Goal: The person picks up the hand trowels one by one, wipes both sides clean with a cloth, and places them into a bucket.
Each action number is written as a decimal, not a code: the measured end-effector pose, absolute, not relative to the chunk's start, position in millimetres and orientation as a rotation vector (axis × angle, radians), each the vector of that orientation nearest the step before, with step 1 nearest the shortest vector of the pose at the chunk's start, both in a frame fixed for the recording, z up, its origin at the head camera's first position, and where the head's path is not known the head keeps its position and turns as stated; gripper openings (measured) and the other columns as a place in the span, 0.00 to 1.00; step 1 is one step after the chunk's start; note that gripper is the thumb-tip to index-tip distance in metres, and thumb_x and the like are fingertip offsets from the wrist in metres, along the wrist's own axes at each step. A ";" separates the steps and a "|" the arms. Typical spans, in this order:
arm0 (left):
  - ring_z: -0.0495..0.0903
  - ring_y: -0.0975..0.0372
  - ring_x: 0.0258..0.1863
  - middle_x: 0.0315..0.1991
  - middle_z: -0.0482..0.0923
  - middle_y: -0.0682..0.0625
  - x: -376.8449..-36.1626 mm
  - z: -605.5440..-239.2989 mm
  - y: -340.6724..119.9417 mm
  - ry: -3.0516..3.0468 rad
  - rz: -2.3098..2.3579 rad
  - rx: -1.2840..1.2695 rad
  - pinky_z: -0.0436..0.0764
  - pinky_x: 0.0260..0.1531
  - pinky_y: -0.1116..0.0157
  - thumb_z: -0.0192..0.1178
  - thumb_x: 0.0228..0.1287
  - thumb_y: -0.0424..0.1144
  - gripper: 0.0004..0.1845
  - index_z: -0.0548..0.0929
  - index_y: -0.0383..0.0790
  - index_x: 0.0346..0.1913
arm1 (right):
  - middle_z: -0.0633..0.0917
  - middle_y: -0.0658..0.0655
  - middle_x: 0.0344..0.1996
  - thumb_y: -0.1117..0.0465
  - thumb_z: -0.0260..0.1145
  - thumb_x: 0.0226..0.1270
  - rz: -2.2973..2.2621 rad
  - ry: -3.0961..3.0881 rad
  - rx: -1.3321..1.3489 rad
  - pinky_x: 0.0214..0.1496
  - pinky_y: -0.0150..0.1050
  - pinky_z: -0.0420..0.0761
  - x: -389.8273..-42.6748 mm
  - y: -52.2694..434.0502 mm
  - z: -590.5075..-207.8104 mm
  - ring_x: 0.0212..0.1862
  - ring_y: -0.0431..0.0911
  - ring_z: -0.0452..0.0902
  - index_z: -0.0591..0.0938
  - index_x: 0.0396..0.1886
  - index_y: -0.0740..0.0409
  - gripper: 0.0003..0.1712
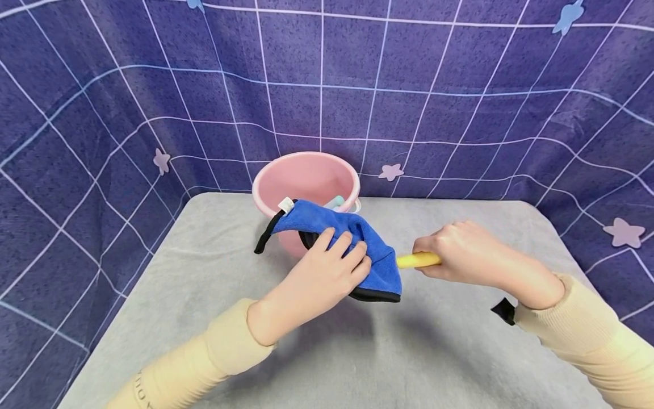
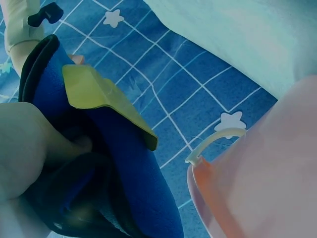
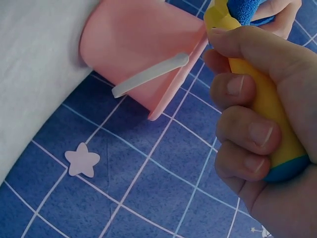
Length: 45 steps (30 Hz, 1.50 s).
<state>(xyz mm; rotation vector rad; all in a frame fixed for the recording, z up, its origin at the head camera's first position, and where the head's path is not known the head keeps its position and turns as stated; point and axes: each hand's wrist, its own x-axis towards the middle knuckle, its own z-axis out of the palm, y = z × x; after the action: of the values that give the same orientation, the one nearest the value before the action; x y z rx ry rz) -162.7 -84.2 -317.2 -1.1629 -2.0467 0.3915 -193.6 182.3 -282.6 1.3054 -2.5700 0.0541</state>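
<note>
A blue cloth (image 1: 378, 244) with black edging and a white tag hangs over the table in front of a pink bucket. My left hand (image 1: 327, 270) grips it from above, fingers bent over the fabric; the left wrist view shows the thumb (image 2: 81, 144) among dark folds. My right hand (image 1: 460, 253) holds a yellow-handled tool (image 1: 419, 260), fingers wrapped round the handle (image 3: 270, 94), which has a blue end. The tool's flat yellow head (image 2: 94, 89) lies against the cloth in the left wrist view, while the cloth hides it in the head view.
The pink bucket (image 1: 306, 170) stands at the back of the grey-covered table (image 1: 214, 284), a light teal-topped item (image 1: 334, 203) inside it. A pale handle (image 3: 151, 74) hangs on its side. Blue gridded curtains (image 1: 327, 108) with star shapes enclose the back and sides.
</note>
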 end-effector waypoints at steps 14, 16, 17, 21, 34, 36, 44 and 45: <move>0.75 0.52 0.44 0.46 0.79 0.50 -159.8 -314.7 -95.8 -2.046 0.390 -1.175 0.73 0.46 0.56 0.56 0.61 0.37 0.10 0.82 0.46 0.45 | 0.63 0.36 0.11 0.60 0.72 0.41 0.059 -2.542 1.307 0.15 0.29 0.59 -192.9 188.0 -281.8 0.15 0.31 0.54 0.73 0.18 0.42 0.14; 0.75 0.52 0.45 0.46 0.79 0.50 -159.5 -315.2 -99.1 -2.053 0.384 -1.179 0.73 0.46 0.55 0.56 0.61 0.36 0.10 0.83 0.46 0.45 | 0.62 0.36 0.11 0.60 0.72 0.41 0.063 -2.546 1.303 0.16 0.29 0.59 -192.4 189.2 -281.2 0.15 0.31 0.54 0.73 0.18 0.42 0.14; 0.75 0.52 0.46 0.46 0.80 0.50 -159.3 -315.5 -100.7 -2.057 0.382 -1.182 0.73 0.47 0.55 0.56 0.61 0.36 0.10 0.83 0.46 0.45 | 0.62 0.36 0.11 0.60 0.72 0.41 0.062 -2.545 1.299 0.16 0.29 0.59 -192.1 189.8 -281.0 0.15 0.31 0.54 0.73 0.18 0.42 0.14; 0.75 0.51 0.46 0.46 0.79 0.50 -159.3 -317.0 -107.5 -2.054 0.387 -1.185 0.73 0.47 0.55 0.55 0.62 0.35 0.11 0.82 0.46 0.45 | 0.61 0.35 0.11 0.59 0.73 0.42 0.083 -2.512 1.309 0.16 0.28 0.58 -191.7 192.8 -281.8 0.15 0.30 0.53 0.73 0.18 0.41 0.15; 0.75 0.50 0.48 0.47 0.79 0.49 -158.3 -322.5 -134.1 -2.057 0.355 -1.178 0.73 0.48 0.52 0.48 0.65 0.32 0.13 0.81 0.45 0.46 | 0.59 0.34 0.11 0.59 0.73 0.40 0.098 -2.425 1.334 0.15 0.28 0.56 -193.3 199.0 -285.0 0.16 0.29 0.50 0.71 0.16 0.39 0.17; 0.76 0.50 0.48 0.47 0.79 0.49 -157.8 -323.1 -138.0 -2.052 0.340 -1.172 0.73 0.48 0.52 0.43 0.67 0.31 0.15 0.81 0.44 0.45 | 0.59 0.34 0.11 0.60 0.72 0.40 0.097 -2.419 1.336 0.15 0.28 0.56 -193.7 200.0 -285.2 0.16 0.29 0.50 0.70 0.16 0.39 0.17; 0.76 0.49 0.49 0.46 0.80 0.49 -155.4 -324.4 -149.1 -2.022 0.275 -1.142 0.73 0.48 0.49 0.37 0.71 0.31 0.19 0.81 0.44 0.45 | 0.59 0.33 0.12 0.60 0.72 0.40 0.089 -2.432 1.338 0.15 0.28 0.56 -192.9 201.8 -285.2 0.16 0.29 0.51 0.69 0.15 0.38 0.18; 0.76 0.49 0.49 0.46 0.80 0.49 -154.8 -324.3 -150.4 -2.021 0.267 -1.140 0.73 0.49 0.49 0.37 0.71 0.31 0.19 0.81 0.44 0.45 | 0.59 0.33 0.12 0.60 0.72 0.40 0.090 -2.434 1.337 0.15 0.28 0.56 -192.7 202.0 -285.0 0.17 0.29 0.51 0.69 0.15 0.38 0.18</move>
<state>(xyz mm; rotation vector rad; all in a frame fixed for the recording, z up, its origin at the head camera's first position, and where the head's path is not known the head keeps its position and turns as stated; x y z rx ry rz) -154.8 -150.4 -324.3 -1.1402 -2.0210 0.2671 -192.7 202.0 -285.0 1.3370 -2.4344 0.0902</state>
